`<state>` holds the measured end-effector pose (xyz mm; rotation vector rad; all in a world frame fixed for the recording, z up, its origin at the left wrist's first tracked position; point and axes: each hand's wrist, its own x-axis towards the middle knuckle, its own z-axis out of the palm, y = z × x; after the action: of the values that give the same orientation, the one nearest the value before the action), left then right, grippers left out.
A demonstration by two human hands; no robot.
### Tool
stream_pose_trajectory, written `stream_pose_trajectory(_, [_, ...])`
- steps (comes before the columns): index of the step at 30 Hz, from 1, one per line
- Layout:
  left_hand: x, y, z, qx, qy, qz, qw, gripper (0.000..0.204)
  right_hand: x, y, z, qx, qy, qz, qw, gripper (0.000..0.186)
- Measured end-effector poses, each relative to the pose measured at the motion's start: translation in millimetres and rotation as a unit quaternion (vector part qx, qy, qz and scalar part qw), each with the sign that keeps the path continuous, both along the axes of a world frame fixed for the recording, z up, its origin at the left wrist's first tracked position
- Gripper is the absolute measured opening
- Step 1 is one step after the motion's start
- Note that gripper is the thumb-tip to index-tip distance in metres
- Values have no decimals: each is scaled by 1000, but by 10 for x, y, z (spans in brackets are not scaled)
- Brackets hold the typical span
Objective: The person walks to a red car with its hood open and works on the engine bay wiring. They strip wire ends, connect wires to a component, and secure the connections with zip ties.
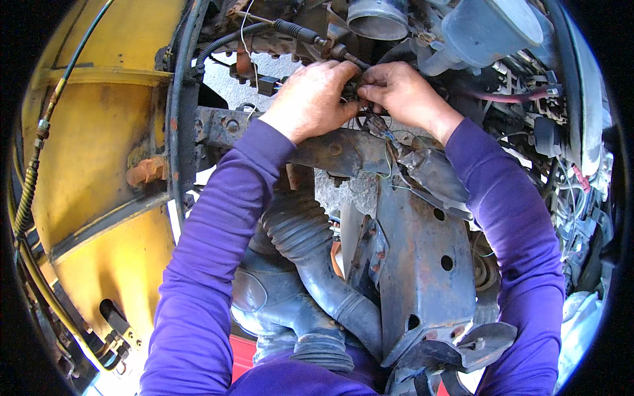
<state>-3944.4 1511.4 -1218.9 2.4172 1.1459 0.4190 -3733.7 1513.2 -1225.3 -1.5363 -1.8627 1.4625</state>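
Your left hand (310,99) and right hand (399,92) meet fingertip to fingertip, both pinched on a small wiring connector (356,89) between them. Its black cable (264,33) runs up-left from your left hand, nearer that hand; the rusty bracket (422,257) lies below your wrists.

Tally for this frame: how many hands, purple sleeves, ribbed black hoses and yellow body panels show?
Hands: 2, left hand and right hand, both pinching a small wiring bundle
Purple sleeves: 2, left sleeve, right sleeve
Ribbed black hoses: 1, the hose
Yellow panels: 1, the panel
Total: 6
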Motion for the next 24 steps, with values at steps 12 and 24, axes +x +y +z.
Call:
stream_pose_trajectory(12, [-210,378,126,-234,15,-47,971,42,-17,-56,-48,209,-87,35,973,21])
stream_pose_trajectory(24, [-168,606,201,-268,11,-145,952,39,22,54,-7,-8,-29,36,999,23])
